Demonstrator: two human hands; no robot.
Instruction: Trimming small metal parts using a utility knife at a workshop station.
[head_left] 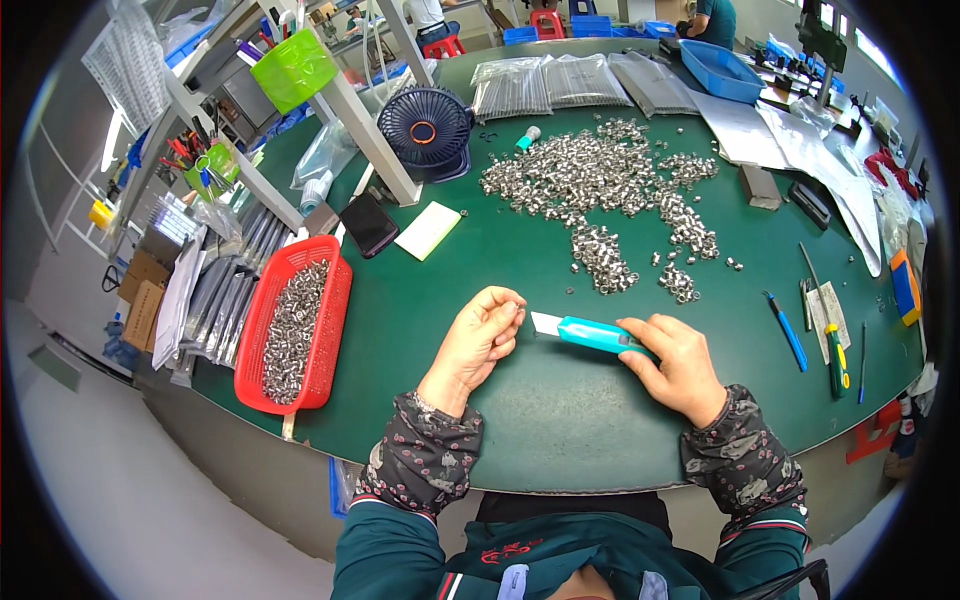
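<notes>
My right hand (680, 365) is wrapped round the teal handle of a utility knife (597, 334). Its blade is out and points left toward my left hand (478, 335). The thumb and forefinger of that hand pinch a tiny metal part (521, 306), mostly hidden by the fingertips. A small gap separates the blade tip from those fingers. Beyond both hands, a broad heap of small shiny metal rings (580, 175) covers the green table (530, 420), with smaller clusters (603, 262) nearer to me.
A red basket (343, 320) of metal pieces stands left. Behind it are a phone (370, 224), a yellow notepad (428, 230) and a black fan (426, 130). Right lie a blue pen-like tool (786, 332), a green-yellow screwdriver (836, 360) and a dark block (759, 187). A blue tray (720, 72) sits far back.
</notes>
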